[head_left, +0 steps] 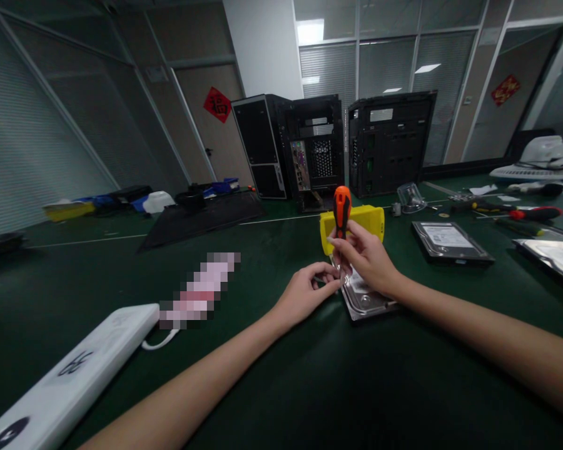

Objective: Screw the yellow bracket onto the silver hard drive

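A silver hard drive lies on the dark green table in front of me, with a yellow container just behind it. My right hand is closed around the lower part of an orange and black screwdriver, which stands upright over the drive's left side. The screwdriver's tip is hidden by my fingers. At the drive's left edge, the fingers and thumb of my left hand come together near the screwdriver's lower end. What they hold, if anything, is too small to tell.
Another hard drive lies to the right, with a third at the right edge. Computer cases stand behind. Pliers and screwdrivers lie at the back right. A white power bank is at front left, beside a black mat further back.
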{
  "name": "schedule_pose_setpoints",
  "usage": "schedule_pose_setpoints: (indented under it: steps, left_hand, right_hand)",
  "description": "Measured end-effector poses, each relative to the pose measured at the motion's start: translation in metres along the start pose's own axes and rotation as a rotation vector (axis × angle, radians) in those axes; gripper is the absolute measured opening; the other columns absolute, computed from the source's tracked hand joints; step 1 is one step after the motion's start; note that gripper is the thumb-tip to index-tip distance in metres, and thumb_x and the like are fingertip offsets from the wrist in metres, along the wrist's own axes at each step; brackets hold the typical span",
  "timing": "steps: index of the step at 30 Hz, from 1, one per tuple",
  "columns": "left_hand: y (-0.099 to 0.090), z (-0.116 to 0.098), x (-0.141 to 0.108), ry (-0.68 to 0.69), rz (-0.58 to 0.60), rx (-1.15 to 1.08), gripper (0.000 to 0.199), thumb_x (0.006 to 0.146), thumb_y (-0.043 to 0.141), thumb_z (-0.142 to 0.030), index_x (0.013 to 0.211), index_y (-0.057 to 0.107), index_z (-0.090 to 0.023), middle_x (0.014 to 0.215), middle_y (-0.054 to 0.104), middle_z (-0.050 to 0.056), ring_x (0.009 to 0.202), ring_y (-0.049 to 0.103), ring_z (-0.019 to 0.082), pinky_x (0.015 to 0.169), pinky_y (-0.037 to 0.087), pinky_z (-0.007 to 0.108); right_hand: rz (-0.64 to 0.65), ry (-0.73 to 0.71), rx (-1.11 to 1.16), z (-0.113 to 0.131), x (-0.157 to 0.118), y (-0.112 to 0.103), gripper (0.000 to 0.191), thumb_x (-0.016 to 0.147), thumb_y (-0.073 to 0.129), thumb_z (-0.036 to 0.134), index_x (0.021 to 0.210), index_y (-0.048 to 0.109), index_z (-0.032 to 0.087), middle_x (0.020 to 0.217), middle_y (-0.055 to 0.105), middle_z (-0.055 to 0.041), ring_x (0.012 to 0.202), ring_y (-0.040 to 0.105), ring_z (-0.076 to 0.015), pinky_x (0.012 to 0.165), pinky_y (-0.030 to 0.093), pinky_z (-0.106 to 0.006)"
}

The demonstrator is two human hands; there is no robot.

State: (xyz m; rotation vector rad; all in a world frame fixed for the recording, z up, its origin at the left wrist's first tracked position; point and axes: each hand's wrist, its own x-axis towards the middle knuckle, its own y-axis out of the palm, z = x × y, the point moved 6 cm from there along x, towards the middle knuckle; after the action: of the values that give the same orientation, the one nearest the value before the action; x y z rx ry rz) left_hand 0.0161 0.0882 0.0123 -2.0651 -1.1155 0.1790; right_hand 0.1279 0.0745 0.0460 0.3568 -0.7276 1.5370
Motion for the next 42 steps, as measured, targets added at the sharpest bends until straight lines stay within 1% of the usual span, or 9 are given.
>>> schedule_pose_setpoints:
  steps: [5,8,10,15,18,22,25,29,42]
  left_hand:
    - [0.002,0.001,0.003,0.01,-0.01,-0.03,0.028,0.079,0.049,-0.038,0.087,0.062,-0.015,0.083,0.062,0.003,0.067,0.052,0.013,0.058,0.038,0.022]
    - [0.004,0.004,0.005,-0.003,-0.005,-0.058,0.031,0.079,0.048,-0.041,0.088,0.062,-0.014,0.081,0.063,0.004,0.072,0.055,0.015,0.063,0.04,0.024]
    - [0.004,0.004,0.005,-0.001,0.005,-0.077,0.032,0.079,0.048,-0.041,0.089,0.062,-0.014,0.082,0.063,0.004,0.075,0.056,0.016,0.066,0.041,0.025]
    - [-0.004,-0.005,0.002,0.0,-0.044,-0.089,0.03,0.081,0.046,-0.039,0.09,0.062,-0.014,0.086,0.062,0.005,0.079,0.056,0.016,0.069,0.042,0.027]
    - [-0.001,-0.034,-0.003,0.078,-0.083,-0.073,0.028,0.082,0.046,-0.037,0.09,0.061,-0.016,0.089,0.061,0.005,0.081,0.055,0.016,0.071,0.041,0.028]
    - [0.035,-0.086,0.0,0.304,0.097,-0.003,0.02,0.08,0.051,-0.033,0.085,0.062,-0.018,0.087,0.06,0.003,0.081,0.053,0.015,0.072,0.04,0.027]
    - [0.058,-0.105,0.011,0.361,0.158,0.089,0.018,0.078,0.054,-0.034,0.082,0.062,-0.018,0.083,0.06,0.003,0.08,0.052,0.016,0.071,0.039,0.028]
    - [0.068,-0.101,0.022,0.34,0.125,0.162,0.02,0.077,0.055,-0.036,0.081,0.063,-0.018,0.081,0.06,0.003,0.078,0.051,0.017,0.069,0.037,0.028]
    - [0.071,-0.088,0.021,0.283,0.094,0.123,0.017,0.074,0.059,-0.035,0.079,0.064,-0.019,0.077,0.061,0.002,0.077,0.053,0.016,0.068,0.038,0.028]
  right_hand:
    - [-0.065,0.034,0.086,-0.002,0.003,-0.006,0.022,0.081,0.044,0.04,0.089,0.045,0.019,0.055,0.05,0.0038,0.039,0.044,-0.0058,0.038,0.035,-0.02]
    - [-0.147,0.074,0.187,-0.003,0.007,-0.027,0.023,0.081,0.043,0.042,0.09,0.042,0.02,0.055,0.049,0.005,0.035,0.041,-0.0054,0.036,0.037,-0.021]
    - [-0.215,0.082,0.203,0.001,0.003,-0.051,0.025,0.081,0.042,0.042,0.093,0.042,0.02,0.056,0.049,0.0047,0.034,0.04,-0.005,0.036,0.039,-0.021]
    - [-0.322,0.197,0.145,0.004,-0.047,-0.114,0.026,0.083,0.041,0.04,0.099,0.044,0.02,0.065,0.053,0.0005,0.041,0.044,-0.0066,0.042,0.045,-0.024]
    - [-0.344,0.32,0.148,0.001,-0.089,-0.133,0.03,0.083,0.041,0.037,0.11,0.041,0.023,0.071,0.055,-0.0012,0.046,0.046,-0.0086,0.045,0.047,-0.027]
    - [-0.376,0.341,0.154,0.003,-0.117,-0.139,0.038,0.085,0.04,0.034,0.121,0.032,0.028,0.069,0.055,0.0003,0.045,0.046,-0.0101,0.043,0.045,-0.028]
    - [-0.348,0.351,0.15,0.005,-0.119,-0.136,0.041,0.085,0.039,0.034,0.124,0.029,0.029,0.068,0.055,0.0009,0.044,0.045,-0.0101,0.042,0.044,-0.027]
    - [-0.292,0.393,0.155,0.004,-0.118,-0.133,0.043,0.084,0.04,0.034,0.125,0.028,0.031,0.068,0.055,0.0015,0.042,0.044,-0.0094,0.041,0.044,-0.027]
    - [-0.196,0.421,0.145,0.001,-0.122,-0.128,0.033,0.084,0.04,0.035,0.116,0.033,0.027,0.064,0.056,0.0013,0.04,0.044,-0.0096,0.039,0.044,-0.026]
